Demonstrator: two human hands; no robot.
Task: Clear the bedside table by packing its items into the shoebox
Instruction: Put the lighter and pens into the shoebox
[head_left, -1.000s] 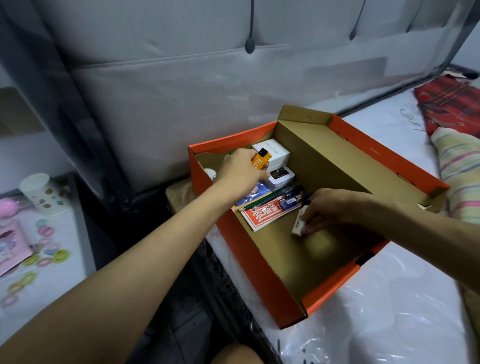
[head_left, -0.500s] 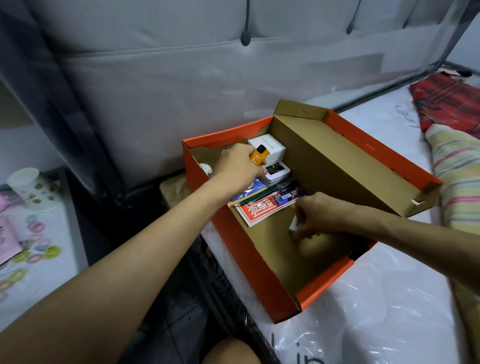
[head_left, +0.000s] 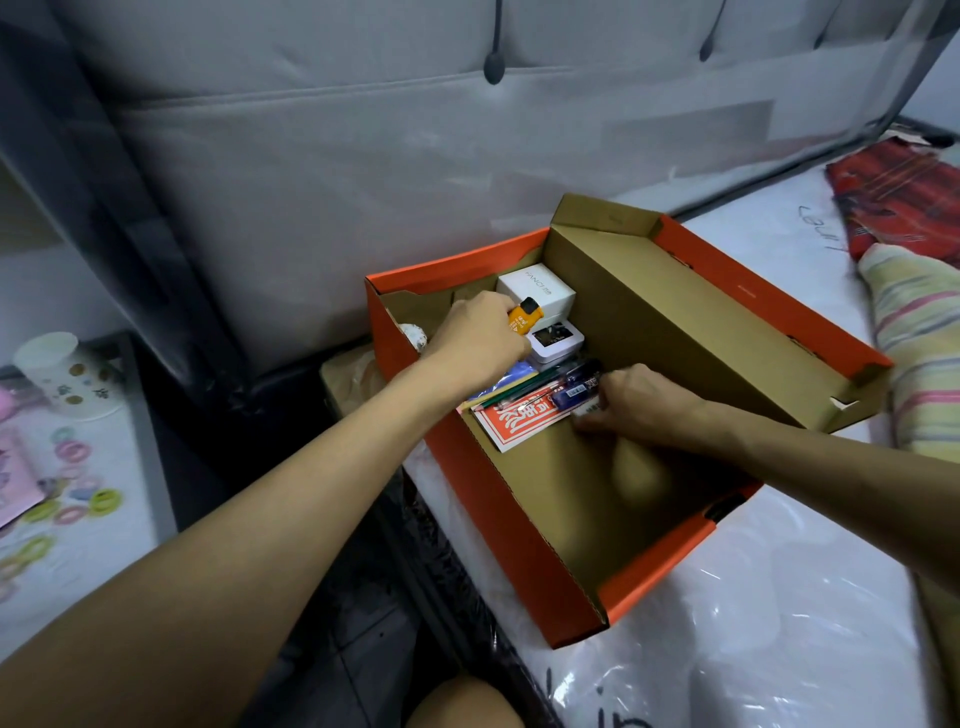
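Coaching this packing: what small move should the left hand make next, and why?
Probably set the small orange black-capped tube down and release it: the left hand grips it over the white square boxes inside the orange cardboard shoebox, so it is already where it belongs.

The orange shoebox (head_left: 467, 493) lies open on the bed (head_left: 779, 623), at its edge beside the headboard (head_left: 363, 182). The left grip (head_left: 475, 340) holds a small orange item (head_left: 524, 316) over two white boxes (head_left: 537, 288) at the box's far end. The right grip (head_left: 641, 402) pinches a small white item (head_left: 587, 410) beside the pens (head_left: 524, 387) and a red packet (head_left: 519, 423). A paper cup (head_left: 60, 371) stands on the table (head_left: 104, 545).
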